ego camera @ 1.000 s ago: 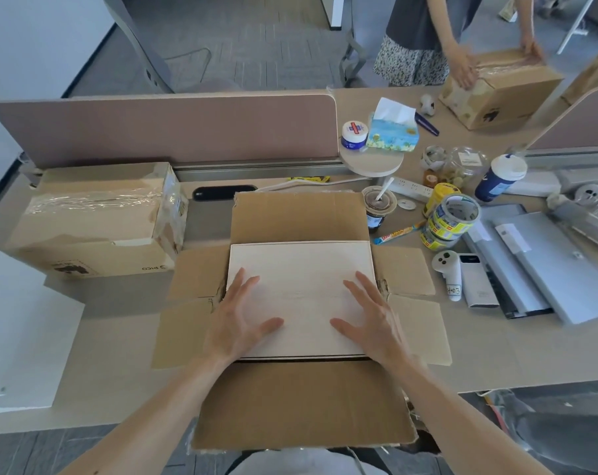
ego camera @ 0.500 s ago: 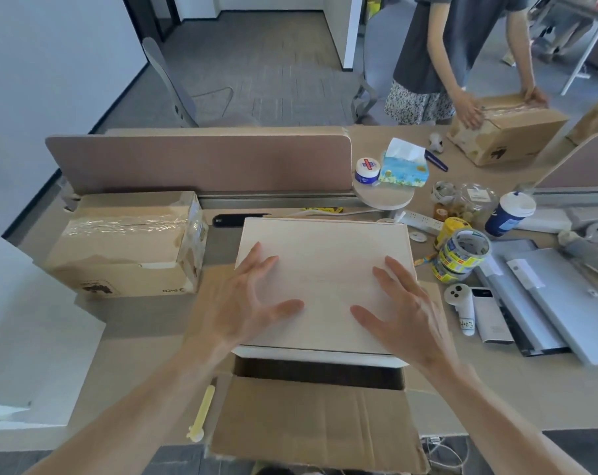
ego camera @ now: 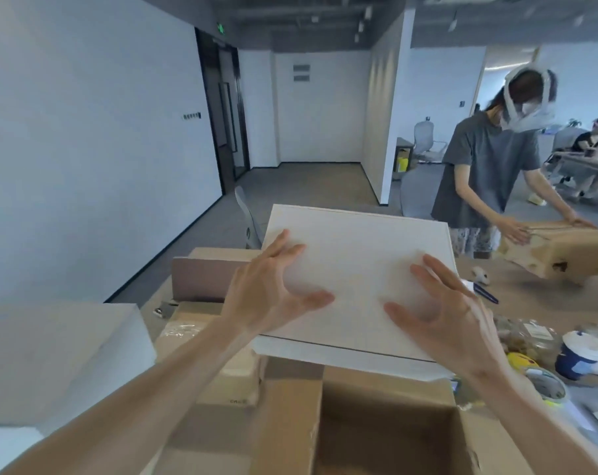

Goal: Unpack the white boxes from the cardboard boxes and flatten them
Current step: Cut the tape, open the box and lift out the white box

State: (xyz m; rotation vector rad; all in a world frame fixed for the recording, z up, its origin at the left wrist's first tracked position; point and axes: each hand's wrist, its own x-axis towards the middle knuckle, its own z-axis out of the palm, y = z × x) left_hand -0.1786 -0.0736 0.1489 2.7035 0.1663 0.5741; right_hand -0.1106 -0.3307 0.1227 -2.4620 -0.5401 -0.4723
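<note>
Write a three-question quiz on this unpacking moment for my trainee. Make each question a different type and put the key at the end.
1. Multiple choice: of the left hand and the right hand, which touches the white box? A: only the left. B: only the right. C: both.
2. True or false: the white box lies down inside the open cardboard box.
3. Fill in: the other person across the desk has both hands on a ____ box.

Key: 1 C. 2 false, it is raised above the open cardboard box. 3 cardboard.
</note>
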